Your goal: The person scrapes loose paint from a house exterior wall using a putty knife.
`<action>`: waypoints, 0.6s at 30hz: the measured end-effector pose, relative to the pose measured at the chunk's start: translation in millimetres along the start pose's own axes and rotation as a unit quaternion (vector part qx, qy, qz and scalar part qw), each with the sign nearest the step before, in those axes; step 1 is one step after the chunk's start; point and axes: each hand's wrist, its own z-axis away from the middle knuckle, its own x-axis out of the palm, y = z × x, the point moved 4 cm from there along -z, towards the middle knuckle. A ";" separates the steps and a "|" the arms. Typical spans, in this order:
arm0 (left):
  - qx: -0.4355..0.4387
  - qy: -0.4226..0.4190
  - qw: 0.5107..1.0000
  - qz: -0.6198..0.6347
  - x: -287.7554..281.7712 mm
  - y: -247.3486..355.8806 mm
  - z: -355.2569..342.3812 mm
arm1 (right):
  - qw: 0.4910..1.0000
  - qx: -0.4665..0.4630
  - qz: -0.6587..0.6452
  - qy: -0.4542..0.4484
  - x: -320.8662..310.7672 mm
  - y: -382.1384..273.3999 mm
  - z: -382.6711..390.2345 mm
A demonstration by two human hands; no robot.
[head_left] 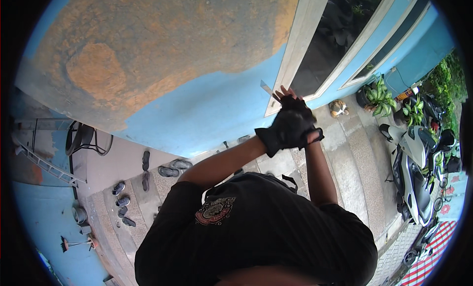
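Note:
Both my hands are raised together in front of the wall, wearing black fingerless gloves. My left hand [286, 130] reaches across my right hand, its fingers apparently closed on the cuff of the right glove [318, 134]. Much of the grip is hidden where the black gloves overlap. My right hand [294, 106] points up and away, its bare fingertips spread. Close to those fingertips shows a small grey flat triangular piece [266, 87]; whether it is held or lies on the wall behind, I cannot tell.
A blue wall [212, 103] with a large brown-grey patch and a white-framed door [300, 44] stand ahead. A cat [338, 108] lies by the doorstep. Potted plants [382, 98] and a motorbike [414, 172] are at right; sandals [168, 171], a chair [84, 138] and a ladder [49, 162] at left.

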 end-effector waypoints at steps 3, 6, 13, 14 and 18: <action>0.076 0.076 0.968 0.226 -10.7 14.9 6.6 | 0.975 0.194 -0.107 0.000 -21.1 15.5 4.2; -0.001 0.070 0.903 0.423 -19.8 -4.2 18.7 | 0.967 0.243 -0.078 0.026 -42.7 17.5 2.5; -0.105 0.146 0.937 0.299 -60.2 -56.9 36.6 | 0.894 0.336 -0.289 0.060 -47.1 1.6 -10.9; -0.117 0.152 0.937 0.293 -63.0 -59.9 38.6 | 0.887 0.335 -0.311 0.068 -50.4 -2.2 -15.8; -0.128 0.193 0.932 0.279 -67.2 -69.0 43.6 | 0.767 0.387 -0.502 0.101 -62.5 -20.1 -29.3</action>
